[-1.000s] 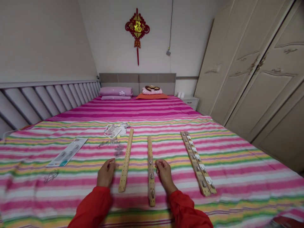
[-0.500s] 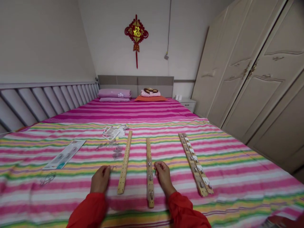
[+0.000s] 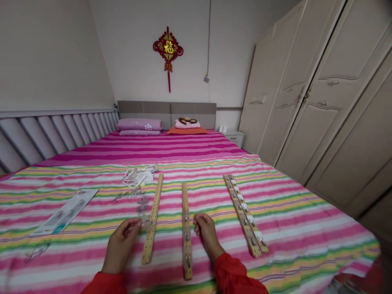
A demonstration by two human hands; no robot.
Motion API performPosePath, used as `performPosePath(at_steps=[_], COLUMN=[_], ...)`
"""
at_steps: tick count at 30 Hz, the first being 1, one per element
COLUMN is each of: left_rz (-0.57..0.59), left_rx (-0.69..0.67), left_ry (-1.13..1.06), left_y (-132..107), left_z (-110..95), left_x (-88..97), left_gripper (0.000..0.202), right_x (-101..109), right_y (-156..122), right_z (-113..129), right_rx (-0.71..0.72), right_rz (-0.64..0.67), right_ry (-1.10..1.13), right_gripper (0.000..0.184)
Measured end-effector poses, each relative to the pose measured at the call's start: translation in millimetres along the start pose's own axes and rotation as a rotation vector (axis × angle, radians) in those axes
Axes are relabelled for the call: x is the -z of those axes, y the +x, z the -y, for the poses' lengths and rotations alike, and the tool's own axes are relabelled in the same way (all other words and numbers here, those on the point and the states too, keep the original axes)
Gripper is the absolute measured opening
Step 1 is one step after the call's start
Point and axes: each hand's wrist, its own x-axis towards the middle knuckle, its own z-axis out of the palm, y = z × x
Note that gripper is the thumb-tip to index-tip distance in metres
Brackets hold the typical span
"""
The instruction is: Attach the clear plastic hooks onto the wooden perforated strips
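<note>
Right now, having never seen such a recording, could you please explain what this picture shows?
There is no machine: the camera sits on a person's head, looking forward and down at their two bare hands in red sleeves. They work over a bed with a pink striped sheet. On it lie three long wooden strips with holes: a bare left strip, a middle strip with a few metal hooks, a right strip full of white-backed hooks. Loose clear plastic hooks and a white packaging card lie further left. The left hand meets a small clear piece, too blurred to tell if gripped; the right hand touches the middle strip.
</note>
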Motion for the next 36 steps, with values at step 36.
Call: performPosePath(at_steps=[36], left_rz=[0.678], left_rx=[0.326], left_ry=[-0.121], left_y=[-40.5], left_z=[-39.6], left_x=[-52.1], left_gripper=[0.017], right_x=[-27.6], right_y=[-71.0], right_z=[75.4], right_rx=[0.083], right_rz=[0.694], right_ry=[-0.239], right_gripper=[0.028])
